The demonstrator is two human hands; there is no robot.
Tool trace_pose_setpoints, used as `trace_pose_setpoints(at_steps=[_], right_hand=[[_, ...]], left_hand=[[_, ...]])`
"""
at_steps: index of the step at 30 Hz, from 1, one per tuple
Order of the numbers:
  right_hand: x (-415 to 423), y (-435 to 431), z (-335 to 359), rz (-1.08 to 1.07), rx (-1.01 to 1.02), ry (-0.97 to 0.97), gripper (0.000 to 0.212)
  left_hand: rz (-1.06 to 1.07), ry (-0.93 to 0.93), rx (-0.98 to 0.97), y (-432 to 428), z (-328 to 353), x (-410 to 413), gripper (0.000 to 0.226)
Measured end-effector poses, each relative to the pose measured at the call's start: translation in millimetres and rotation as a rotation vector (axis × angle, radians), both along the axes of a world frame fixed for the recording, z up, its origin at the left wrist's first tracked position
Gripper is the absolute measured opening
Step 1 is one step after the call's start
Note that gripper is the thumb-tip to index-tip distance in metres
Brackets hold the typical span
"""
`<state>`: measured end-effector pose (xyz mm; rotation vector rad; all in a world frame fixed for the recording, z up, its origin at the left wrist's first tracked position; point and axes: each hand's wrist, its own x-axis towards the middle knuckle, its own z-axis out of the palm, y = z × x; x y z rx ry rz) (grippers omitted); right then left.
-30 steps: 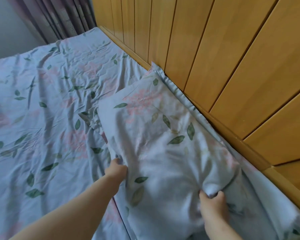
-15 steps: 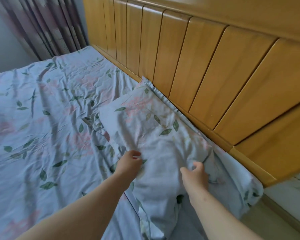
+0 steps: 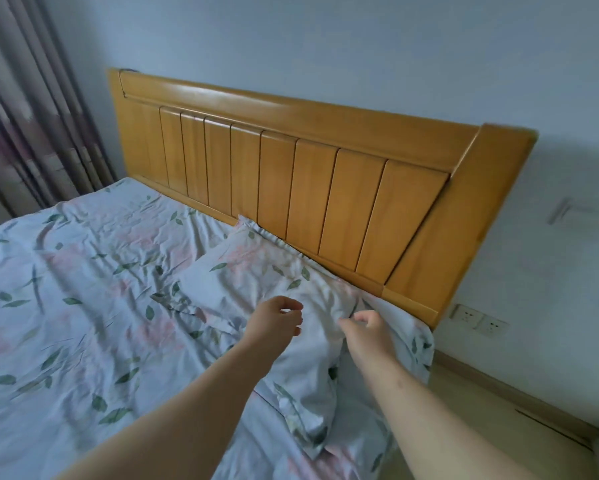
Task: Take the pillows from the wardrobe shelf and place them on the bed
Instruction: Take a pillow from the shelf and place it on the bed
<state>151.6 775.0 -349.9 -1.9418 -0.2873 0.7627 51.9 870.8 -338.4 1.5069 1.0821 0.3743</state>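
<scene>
Leaf-print pale-blue fabric pillow (image 3: 274,299) lies on the matching-sheeted bed (image 3: 83,306), butted against the slatted orange wooden headboard (image 3: 291,174) at 1 o'clock so it can't slide. Your left hand (image 3: 277,322) hovers loosely curled, empty; your right hand (image 3: 369,329) pinches pillow fabric, likely straightening it.

head cam | faces forward-down | near bed (image 3: 83,306) | headboard (image 3: 291,168) ahead

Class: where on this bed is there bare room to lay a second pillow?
Free: the sheet left of the pillow, along the headboard toward the curtain. Crowded: the right corner, under the pillow and both hands.
</scene>
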Motion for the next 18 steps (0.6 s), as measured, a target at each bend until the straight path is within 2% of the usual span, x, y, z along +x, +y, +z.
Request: trace_pose_setpoints(at_steps=[4,13,18], right_hand=[[-9.8,-30.6,54.4,-0.043,0.037,-0.109,0.028],[-27.6,-109.2,182.4,-0.176,0.28,-0.362,0.024],[-37.8,-170.9,263.3,-0.272,0.416,-0.546,0.02]], left_hand=[[-0.092,-0.054,0.07,-31.5,49.2,-5.3,0.02],[-0.23,-0.259,0.271,-111.6,172.7,-5.9,0.016],[-0.308,-0.457,0.348,-171.2,251.0,-6.7,0.015]])
